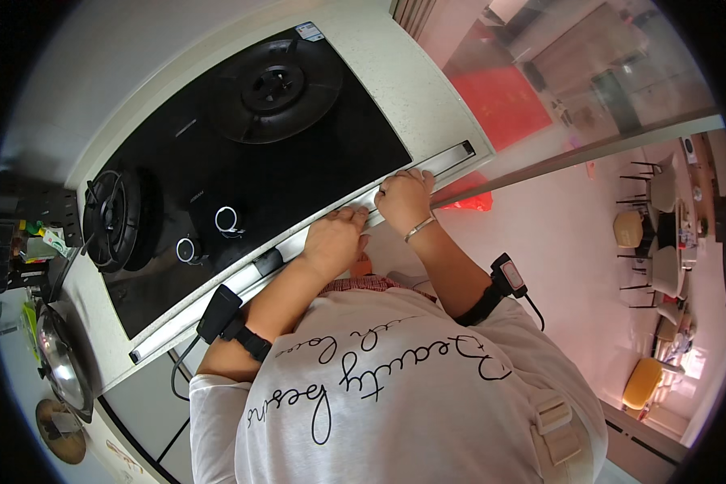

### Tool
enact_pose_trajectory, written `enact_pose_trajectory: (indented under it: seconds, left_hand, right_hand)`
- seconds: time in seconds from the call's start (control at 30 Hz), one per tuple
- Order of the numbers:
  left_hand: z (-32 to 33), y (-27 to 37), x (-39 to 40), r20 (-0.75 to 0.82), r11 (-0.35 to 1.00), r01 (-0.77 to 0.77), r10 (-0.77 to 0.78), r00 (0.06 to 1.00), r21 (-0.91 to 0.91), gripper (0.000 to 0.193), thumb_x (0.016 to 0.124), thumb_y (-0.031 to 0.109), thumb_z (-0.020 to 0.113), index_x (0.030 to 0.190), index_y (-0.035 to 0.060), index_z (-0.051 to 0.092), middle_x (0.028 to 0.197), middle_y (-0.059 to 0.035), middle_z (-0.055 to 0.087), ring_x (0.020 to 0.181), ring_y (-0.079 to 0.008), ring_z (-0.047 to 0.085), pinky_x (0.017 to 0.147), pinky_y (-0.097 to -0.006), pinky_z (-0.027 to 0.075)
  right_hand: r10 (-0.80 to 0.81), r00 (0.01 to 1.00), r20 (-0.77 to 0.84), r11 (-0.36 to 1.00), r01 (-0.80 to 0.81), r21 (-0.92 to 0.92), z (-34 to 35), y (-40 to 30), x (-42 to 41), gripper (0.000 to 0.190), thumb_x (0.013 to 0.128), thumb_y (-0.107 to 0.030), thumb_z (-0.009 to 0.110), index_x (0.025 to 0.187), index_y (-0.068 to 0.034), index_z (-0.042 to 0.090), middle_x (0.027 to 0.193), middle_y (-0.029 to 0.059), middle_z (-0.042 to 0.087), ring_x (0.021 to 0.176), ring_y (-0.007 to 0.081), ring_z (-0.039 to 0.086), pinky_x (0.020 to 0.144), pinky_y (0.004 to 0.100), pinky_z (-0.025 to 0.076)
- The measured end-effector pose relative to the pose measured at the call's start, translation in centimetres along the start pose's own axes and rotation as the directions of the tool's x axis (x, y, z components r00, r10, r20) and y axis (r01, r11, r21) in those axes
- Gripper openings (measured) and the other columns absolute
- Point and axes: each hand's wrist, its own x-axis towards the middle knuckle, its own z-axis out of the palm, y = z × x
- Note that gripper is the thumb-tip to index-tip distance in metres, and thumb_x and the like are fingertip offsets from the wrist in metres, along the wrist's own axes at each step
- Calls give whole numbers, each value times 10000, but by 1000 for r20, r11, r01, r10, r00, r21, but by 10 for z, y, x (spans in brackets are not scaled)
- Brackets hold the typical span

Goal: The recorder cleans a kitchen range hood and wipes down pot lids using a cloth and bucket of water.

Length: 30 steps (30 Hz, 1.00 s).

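Note:
A long silvery metal strip with dark ends runs along the front edge of the pale counter, before a black glass gas hob. My left hand is bent over the strip near its middle, the fingertips on its top. Just to the right, my right hand has its fingers curled on the same strip, close to the hob's front right corner. The undersides of both hands are hidden. A dark piece sits on the strip left of my left hand.
The hob carries a large burner, a left burner and two control knobs. A metal lid and a black rack stand at the left. A glass partition's frame rises to the right, with chairs beyond.

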Motion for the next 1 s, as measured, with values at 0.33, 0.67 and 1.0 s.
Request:
enact_pose_trajectory:
  seconds: [0.33,0.67,1.0]
  left_hand:
    - [5,5,22,113,994,5,-17,993,108,441,775,315,573,1106,31,505,975,-142,558,849,-276,591,708,-344,479]
    - [2,11,32,218,983,16,-57,974,185,537,802,364,533,1203,25,418,976,-150,562,804,-271,607,670,-351,492]
    - [4,5,31,229,978,35,-83,970,208,536,809,385,521,1208,40,418,982,-142,567,810,-264,607,664,-347,491]
  right_hand:
    - [8,1000,-8,1000,-8,-6,4,8,2,132,626,-207,590,614,-88,647,709,81,609,808,257,533,822,416,332]
    - [-17,991,136,998,8,65,1,13,8,143,635,-209,585,624,-85,657,717,115,615,772,276,565,781,394,370]
    - [-238,969,-69,934,247,259,6,48,6,75,680,-157,588,681,-101,638,702,46,584,724,241,528,774,361,381]
